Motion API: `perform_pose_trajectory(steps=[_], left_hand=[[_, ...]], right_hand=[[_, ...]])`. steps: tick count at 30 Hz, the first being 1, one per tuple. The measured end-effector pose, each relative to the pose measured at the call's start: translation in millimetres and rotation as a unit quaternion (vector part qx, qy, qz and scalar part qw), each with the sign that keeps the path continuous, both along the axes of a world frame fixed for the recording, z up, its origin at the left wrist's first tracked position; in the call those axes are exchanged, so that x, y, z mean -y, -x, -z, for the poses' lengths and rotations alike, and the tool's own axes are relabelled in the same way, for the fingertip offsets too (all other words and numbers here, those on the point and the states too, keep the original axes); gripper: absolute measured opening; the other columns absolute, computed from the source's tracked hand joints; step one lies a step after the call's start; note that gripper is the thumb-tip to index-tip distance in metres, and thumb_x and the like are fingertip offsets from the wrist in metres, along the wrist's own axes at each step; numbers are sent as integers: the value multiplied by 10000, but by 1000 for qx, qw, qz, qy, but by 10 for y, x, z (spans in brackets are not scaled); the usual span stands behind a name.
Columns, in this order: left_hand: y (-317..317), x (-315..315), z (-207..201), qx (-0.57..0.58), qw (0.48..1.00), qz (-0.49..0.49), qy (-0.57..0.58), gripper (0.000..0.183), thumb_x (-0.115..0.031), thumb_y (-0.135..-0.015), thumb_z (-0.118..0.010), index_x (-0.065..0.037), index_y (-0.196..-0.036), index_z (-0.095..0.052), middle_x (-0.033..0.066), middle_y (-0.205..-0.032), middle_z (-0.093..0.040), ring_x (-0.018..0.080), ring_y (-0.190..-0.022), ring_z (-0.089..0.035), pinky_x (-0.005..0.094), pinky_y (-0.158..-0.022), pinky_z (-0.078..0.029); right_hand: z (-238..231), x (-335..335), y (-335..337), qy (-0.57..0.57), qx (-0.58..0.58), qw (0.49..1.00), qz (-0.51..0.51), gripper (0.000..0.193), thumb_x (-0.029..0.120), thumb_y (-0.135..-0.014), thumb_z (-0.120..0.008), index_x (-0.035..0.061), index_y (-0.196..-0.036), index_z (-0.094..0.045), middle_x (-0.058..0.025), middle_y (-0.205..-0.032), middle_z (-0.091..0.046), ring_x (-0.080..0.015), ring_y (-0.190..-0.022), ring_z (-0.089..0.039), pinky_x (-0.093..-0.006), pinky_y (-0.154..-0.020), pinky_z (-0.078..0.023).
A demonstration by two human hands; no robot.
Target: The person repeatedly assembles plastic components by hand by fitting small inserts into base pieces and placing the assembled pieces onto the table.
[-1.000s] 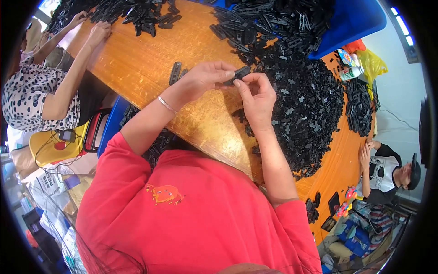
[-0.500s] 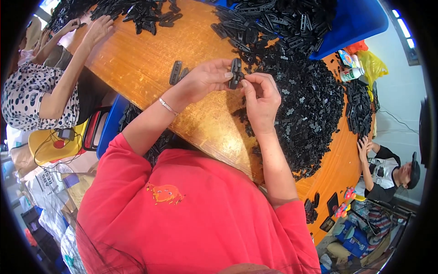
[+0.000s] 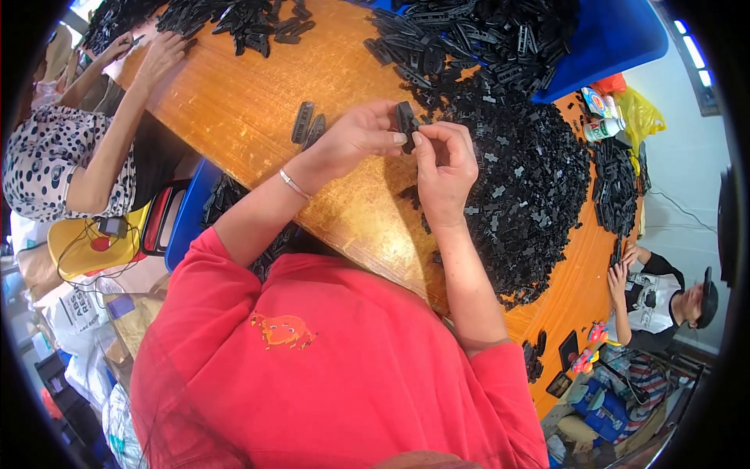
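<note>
My left hand (image 3: 361, 134) is closed around a long black plastic part (image 3: 405, 121), held upright between thumb and fingers above the table. My right hand (image 3: 448, 168) pinches a small black plastic piece (image 3: 418, 127) against that part's right side; fingertips hide most of its shape. Under and beyond my right hand spreads a wide heap of small black plastic pieces (image 3: 519, 187), some cross-shaped. Two long black parts (image 3: 302, 123) lie on the wooden table (image 3: 234, 102), just left of my left wrist.
A blue bin (image 3: 617, 47) with long black parts spilling out stands at the far right. More long parts (image 3: 250, 27) are piled at the far left. Co-workers' hands (image 3: 160, 59) rest at the left edge; another person (image 3: 664, 293) sits at the right. A bottle (image 3: 604, 128) stands past the heap.
The long part has turned in my left hand, showing a different side, and my left thumb has shifted along it. The right-side person's hands have moved slightly.
</note>
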State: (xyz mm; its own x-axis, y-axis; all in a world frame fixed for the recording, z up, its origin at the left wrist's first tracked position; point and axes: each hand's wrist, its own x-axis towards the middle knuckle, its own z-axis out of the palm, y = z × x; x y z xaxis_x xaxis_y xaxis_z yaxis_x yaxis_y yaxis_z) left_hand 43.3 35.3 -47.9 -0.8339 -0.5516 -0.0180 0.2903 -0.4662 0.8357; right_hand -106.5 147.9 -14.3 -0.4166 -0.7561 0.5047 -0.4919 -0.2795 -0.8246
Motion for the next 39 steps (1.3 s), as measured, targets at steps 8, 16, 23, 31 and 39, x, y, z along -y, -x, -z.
perform_pose_trajectory(steps=[8, 16, 23, 31, 39], left_hand=[[54, -81, 108, 15, 997, -56, 45, 472, -59, -970, -735, 3, -1405, -563, 35, -1187, -696, 108, -1035, -679, 266, -921, -554], [10, -156, 70, 76, 986, -82, 121, 364, -37, -1002, -685, 30, -1345, -583, 33, -1146, -695, 100, -1039, -670, 265, -931, -538], [-185, 56, -71, 148, 970, -55, 185, 213, -64, -1033, -667, 37, -1217, -630, -7, -969, -700, 66, -899, -640, 255, -784, -525], [-429, 471, -485, 411, 717, -4, 563, 345, -360, -916, -761, -34, -1023, -729, 208, -955, -741, 429, -929, -698, 493, -795, -550], [-142, 1035, -314, 389, 745, -58, 539, 316, -207, -915, -757, -55, -1191, -741, 154, -929, -766, 374, -906, -725, 439, -827, -571]], right_hand=[[226, 2, -17, -50, 24, 998, -6, 129, -30, -888, -791, 1, -969, -695, -79, -993, -638, -151, -790, -663, -283, -687, -545], [293, 9, -18, -208, 34, 978, -9, 252, 106, -830, -887, 33, -924, -664, -77, -882, -649, -203, -759, -659, -348, -667, -524], [246, 194, 39, -248, 20, 964, -94, 248, 131, -863, -891, 28, -917, -672, -13, -795, -687, -91, -706, -601, -297, -671, -514], [289, 959, 481, -169, -362, 917, -1, 142, 157, -917, -743, 51, -1010, -730, -153, -1027, -665, -374, -801, -737, -450, -696, -592], [318, 1267, 568, -243, -465, 851, -17, 106, 72, -948, -615, 20, -1002, -690, -208, -1069, -653, -407, -849, -745, -477, -735, -612]])
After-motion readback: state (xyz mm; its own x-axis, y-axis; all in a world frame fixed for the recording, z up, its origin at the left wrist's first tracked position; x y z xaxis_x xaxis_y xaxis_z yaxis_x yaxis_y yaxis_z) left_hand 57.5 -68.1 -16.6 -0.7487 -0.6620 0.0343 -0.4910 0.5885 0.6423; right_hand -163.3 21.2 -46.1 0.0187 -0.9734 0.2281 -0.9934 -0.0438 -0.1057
